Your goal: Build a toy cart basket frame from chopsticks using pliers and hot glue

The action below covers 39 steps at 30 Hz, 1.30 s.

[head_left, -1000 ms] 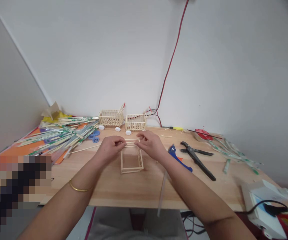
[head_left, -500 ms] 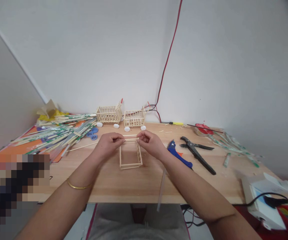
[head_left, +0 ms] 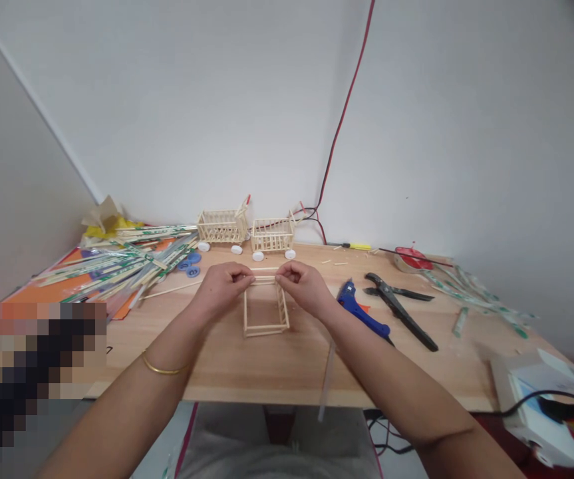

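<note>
At the table [head_left: 227, 382], hands [head_left: 223, 286] [head_left: 304, 286] on a stick-frame [head_left: 267, 327] have parted slightly

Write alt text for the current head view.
A left hand and a right hand pinch the far end of a stick frame on a wooden table. Behind stand two wheeled stick carts; piled sticks lie left, a blue glue gun and black plier-like tool right.

Wooden table [head_left: 247, 379], stick frame [head_left: 267, 327], glue gun [head_left: 361, 314], carts [head_left: 221, 234]
</note>
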{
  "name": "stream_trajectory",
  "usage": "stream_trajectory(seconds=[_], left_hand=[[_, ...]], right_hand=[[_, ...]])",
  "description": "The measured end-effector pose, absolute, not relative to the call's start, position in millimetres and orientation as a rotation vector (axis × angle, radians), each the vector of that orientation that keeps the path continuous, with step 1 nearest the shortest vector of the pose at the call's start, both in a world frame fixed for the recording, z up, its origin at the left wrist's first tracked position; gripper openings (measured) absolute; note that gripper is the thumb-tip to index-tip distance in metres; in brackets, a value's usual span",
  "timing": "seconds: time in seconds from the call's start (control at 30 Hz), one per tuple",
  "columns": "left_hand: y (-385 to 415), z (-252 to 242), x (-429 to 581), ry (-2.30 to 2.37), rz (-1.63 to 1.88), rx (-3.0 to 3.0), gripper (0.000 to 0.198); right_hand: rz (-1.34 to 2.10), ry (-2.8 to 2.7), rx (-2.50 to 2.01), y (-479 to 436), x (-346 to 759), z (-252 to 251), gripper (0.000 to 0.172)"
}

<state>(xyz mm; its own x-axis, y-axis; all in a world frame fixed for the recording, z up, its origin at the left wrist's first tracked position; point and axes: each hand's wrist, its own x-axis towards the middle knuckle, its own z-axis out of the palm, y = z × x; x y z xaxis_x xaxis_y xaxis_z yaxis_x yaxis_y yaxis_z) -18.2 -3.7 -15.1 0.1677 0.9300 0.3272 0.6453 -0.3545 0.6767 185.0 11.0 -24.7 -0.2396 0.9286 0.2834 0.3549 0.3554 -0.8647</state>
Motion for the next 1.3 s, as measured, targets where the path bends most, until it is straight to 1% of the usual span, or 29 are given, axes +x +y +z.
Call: stream_trajectory(seconds=[0.27, 0.4, 0.53, 0.77, 0.93, 1.13, 1.23, 1.3], left_hand=[[-5, -14, -18, 1.531, 0.987, 2.211, 0.019], [-5, -15, -18, 1.525, 0.975, 2.304, 0.021], [-6, -16, -18, 1.54, 0.982, 2.338, 0.021], [-5, -17, -19, 1.528, 0.993, 2.284, 0.022], [-6, -16, -17, 1.468, 1.022, 2.132, 0.021], [-8, -13, -17, 1.386, 1.055, 1.876, 0.026], [-6, -15, -18, 1.395, 1.057, 1.855, 0.026], [-5, -16, -19, 1.397, 1.078, 1.878, 0.025]], right_hand=[[0.718, -1.803, -1.193, 6, 181, -20, 0.008], [0.714, -1.792, -1.211, 4, 179, -20, 0.006], [0.783, -1.71, -1.197, 5, 177, -24, 0.007], [0.955, -1.601, -1.167, 6, 179, -27, 0.015], [1.034, -1.558, -1.156, 7, 184, -25, 0.015], [1.102, -1.509, -1.118, 11, 189, -25, 0.012], [1.095, -1.526, -1.099, 12, 191, -26, 0.014], [1.023, -1.589, -1.095, 12, 191, -26, 0.015]])
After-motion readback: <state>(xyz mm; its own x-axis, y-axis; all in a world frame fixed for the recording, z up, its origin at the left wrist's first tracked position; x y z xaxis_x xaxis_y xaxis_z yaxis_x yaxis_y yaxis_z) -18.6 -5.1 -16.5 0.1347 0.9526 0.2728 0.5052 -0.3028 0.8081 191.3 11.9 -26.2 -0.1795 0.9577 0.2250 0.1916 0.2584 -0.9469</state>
